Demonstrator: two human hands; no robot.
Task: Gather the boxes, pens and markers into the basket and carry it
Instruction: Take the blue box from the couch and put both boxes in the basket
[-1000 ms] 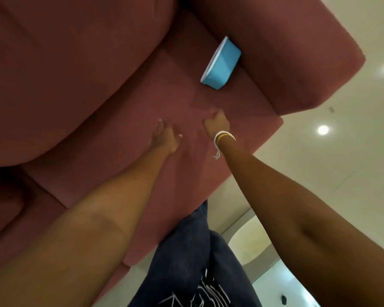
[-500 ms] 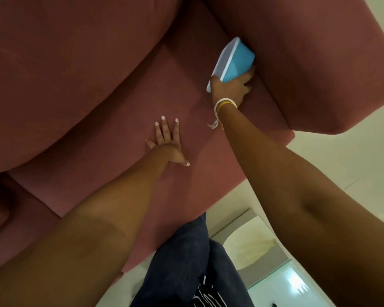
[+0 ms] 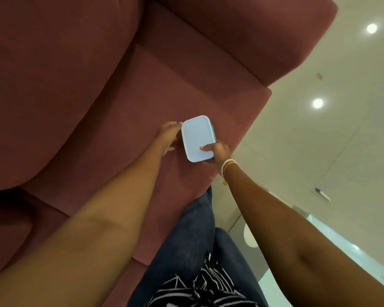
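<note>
The box (image 3: 197,138) I hold looks like smooth plastic, its pale blue lid matt with a faint sheen. The sofa (image 3: 98,85) under it is matt, finely woven reddish cloth. My trousers (image 3: 186,240) look like dark denim. The floor (image 3: 319,140) beside the seat's edge is glossy, mirroring ceiling lights.
</note>
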